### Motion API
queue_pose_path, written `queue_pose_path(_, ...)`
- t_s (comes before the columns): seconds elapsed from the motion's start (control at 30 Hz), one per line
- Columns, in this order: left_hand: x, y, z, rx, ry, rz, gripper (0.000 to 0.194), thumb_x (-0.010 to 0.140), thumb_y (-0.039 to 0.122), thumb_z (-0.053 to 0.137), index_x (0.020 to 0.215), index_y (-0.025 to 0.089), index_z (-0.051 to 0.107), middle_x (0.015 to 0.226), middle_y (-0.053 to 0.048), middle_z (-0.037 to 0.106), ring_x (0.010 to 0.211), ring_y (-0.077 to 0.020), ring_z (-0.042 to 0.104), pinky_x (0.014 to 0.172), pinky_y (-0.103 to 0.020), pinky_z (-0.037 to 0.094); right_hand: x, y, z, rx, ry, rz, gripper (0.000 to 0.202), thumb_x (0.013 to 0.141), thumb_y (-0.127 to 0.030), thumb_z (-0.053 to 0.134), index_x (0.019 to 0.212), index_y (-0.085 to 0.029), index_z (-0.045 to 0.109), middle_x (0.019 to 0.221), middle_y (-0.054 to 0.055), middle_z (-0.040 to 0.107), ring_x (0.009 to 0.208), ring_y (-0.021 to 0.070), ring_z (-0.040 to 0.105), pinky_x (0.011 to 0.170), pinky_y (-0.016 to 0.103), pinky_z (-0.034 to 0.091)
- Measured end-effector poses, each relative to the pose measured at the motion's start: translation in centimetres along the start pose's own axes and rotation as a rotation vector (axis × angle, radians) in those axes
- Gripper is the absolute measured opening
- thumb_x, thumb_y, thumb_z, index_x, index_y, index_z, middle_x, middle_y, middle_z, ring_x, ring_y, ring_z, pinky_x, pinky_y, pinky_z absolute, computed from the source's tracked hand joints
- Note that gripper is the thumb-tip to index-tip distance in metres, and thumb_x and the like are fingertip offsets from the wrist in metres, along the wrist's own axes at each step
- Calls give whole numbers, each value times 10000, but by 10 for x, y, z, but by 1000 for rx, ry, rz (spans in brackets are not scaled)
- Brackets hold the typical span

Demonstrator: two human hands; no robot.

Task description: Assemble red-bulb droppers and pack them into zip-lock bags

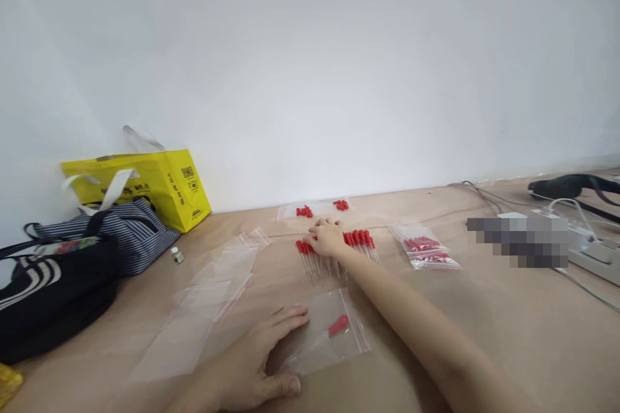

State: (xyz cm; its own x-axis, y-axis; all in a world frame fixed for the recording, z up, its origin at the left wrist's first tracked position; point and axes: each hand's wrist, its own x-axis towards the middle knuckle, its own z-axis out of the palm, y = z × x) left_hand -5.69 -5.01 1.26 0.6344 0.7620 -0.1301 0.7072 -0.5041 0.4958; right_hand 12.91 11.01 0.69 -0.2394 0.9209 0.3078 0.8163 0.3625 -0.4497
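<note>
My left hand lies on the table with fingers and thumb spread, touching the left side of a clear zip bag. One red rubber bulb is in or on that bag. My right hand reaches forward over a row of glass droppers with red bulbs, its fingers apart and bent down over the middle ones. The hand hides several bulbs. Behind it lies another clear bag with loose red bulbs and thin glass tubes.
Empty zip bags overlap at left, near a small glass vial. Filled zip bags hold red bulbs at right. A yellow bag, a striped bag and a black bag stand left. Cables and a power strip lie right.
</note>
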Motion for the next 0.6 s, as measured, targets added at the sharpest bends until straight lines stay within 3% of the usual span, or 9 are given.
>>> queue_pose_path(0.2, -1, 1, -4, -12, -23, 0, 676, 701, 526, 566, 1290, 323, 302, 1375, -21, 291, 1246, -270, 251, 1004, -474, 225, 16, -5, 9, 74, -28, 67, 182, 686, -363, 585, 692, -197, 661, 1026, 90, 575, 1067, 295, 390, 903, 529, 113)
queue_pose_path(0.33, 0, 7, -6, -1, -29, -24, 609, 746, 511, 519, 1287, 332, 305, 1373, -10, 293, 1248, -256, 251, 1007, -476, 214, 14, -3, -8, 273, 31, 136, 202, 712, -355, 546, 749, -172, 623, 890, 76, 620, 921, 235, 509, 833, 442, 302)
queue_pose_path(0.43, 3, 12, -6, -11, 4, -29, 542, 773, 472, 500, 1271, 328, 342, 1357, -11, 326, 1238, -251, 278, 1004, -480, 217, -3, 11, -32, 464, 93, 145, 281, 811, -381, 378, 870, -163, 545, 838, 49, 627, 727, 129, 567, 677, 277, 414)
queue_pose_path(0.5, 5, 14, -5, -9, 29, -31, 519, 779, 443, 500, 1263, 319, 360, 1351, -14, 339, 1233, -248, 288, 1005, -481, 214, -24, 28, -46, 559, 148, 152, 336, 838, -422, 280, 872, -168, 496, 815, 41, 621, 664, 105, 566, 615, 240, 424)
queue_pose_path(0.53, 6, 15, -5, -4, 34, -31, 518, 780, 435, 499, 1264, 313, 361, 1351, -16, 338, 1233, -247, 287, 1006, -480, 213, -38, 38, -52, 624, 186, 160, 366, 827, -475, 269, 838, -175, 478, 771, 31, 613, 633, 102, 561, 589, 233, 425)
queue_pose_path(0.6, 8, 16, -3, 7, 32, -34, 525, 783, 435, 492, 1270, 295, 357, 1357, -24, 326, 1239, -247, 276, 1006, -476, 216, -66, 57, -57, 957, 308, 203, 373, 721, -559, 446, 737, -185, 453, 634, -4, 572, 534, 102, 530, 535, 233, 414)
